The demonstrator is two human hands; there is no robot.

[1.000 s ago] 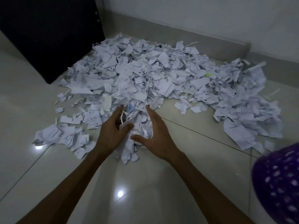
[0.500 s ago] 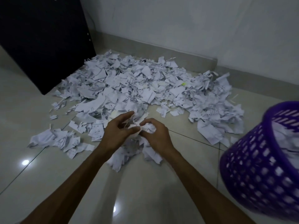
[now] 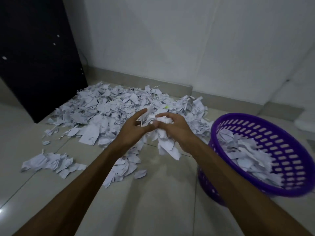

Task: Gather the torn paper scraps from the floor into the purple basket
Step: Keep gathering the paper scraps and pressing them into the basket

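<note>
A big heap of white torn paper scraps (image 3: 105, 109) covers the tiled floor ahead of me. My left hand (image 3: 134, 128) and my right hand (image 3: 177, 128) are pressed together above the floor, clasping a bunch of scraps (image 3: 163, 142) between them, with pieces hanging down below my right hand. The purple basket (image 3: 289, 132), with slotted walls, stands tilted at my right and holds several scraps (image 3: 250, 154). My hands are left of the basket's rim.
A black cabinet (image 3: 37, 57) stands at the back left, touching the heap. A white wall with a grey skirting (image 3: 136, 80) runs behind the heap. Smaller scrap clusters (image 3: 51, 162) lie on the tiles at my near left.
My hands closed on a bunch of scraps and lifted it off the floor. The view swung up and right, so the basket shows in full.
</note>
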